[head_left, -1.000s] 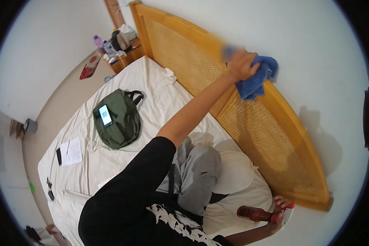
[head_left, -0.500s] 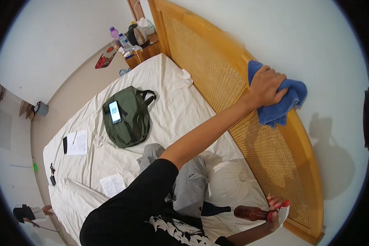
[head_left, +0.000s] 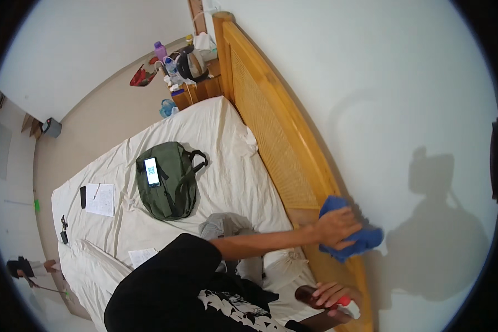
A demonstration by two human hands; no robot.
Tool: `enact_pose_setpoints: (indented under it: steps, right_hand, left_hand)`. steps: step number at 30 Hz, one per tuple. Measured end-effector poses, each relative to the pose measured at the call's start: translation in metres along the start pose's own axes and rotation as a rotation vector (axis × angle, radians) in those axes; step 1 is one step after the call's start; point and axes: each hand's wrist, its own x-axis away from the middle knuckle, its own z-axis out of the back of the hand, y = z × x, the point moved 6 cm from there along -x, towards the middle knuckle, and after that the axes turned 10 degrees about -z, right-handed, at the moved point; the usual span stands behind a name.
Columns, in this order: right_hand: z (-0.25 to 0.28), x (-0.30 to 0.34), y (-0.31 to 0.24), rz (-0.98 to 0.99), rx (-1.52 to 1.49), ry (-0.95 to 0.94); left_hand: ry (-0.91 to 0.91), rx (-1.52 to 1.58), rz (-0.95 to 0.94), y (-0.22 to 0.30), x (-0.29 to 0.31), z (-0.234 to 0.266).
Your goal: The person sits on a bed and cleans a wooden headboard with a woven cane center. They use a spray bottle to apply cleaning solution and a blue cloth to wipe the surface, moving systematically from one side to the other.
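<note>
Item one, four o'clock from view centre: blue cloth (head_left: 365, 239), bunched, draping over the top rail of a wooden headboard (head_left: 265, 105); the left hand (head_left: 337, 227) is pressing it there, its fingers closing over the folds, presumably so that the cloth is following the rounded edge. Item two, five o'clock: brown spray bottle (head_left: 305, 295) with red-and-white head, tilting nearly sideways; the right hand (head_left: 335, 296) is gripping its neck end, fingers wrapping closely, apparently for keeping the head within reach. Item three, nine o'clock: green backpack (head_left: 177, 196), lying on the bed (head_left: 243, 160) and seemingly serving as a rest for the phone (head_left: 151, 172), which is facing screen-up, likely for easy viewing. Item four, further out at nine o'clock: white paper (head_left: 102, 203), a pen (head_left: 96, 192) lying across it. Lettering: the phone is displaying a square code pattern; any writing on the paper is appearing too small for reading; no brand or label is showing legibly.
</note>
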Motion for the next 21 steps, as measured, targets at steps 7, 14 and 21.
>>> enact_pose_setpoints:
  steps: [7, 14, 21]
  right_hand:
    - [0.002, -0.061, -0.065, -0.156, -0.074, -0.109]
    - [0.016, -0.084, -0.109, -0.156, -0.070, -0.035]
    - [0.009, -0.103, -0.133, -0.134, 0.120, 0.013]
  left_hand:
    - [-0.135, 0.091, 0.048, -0.008, -0.009, 0.003]
    - [-0.277, 0.144, 0.067, -0.016, -0.011, 0.008]
    - [-0.169, 0.021, -0.125, -0.035, -0.004, 0.023]
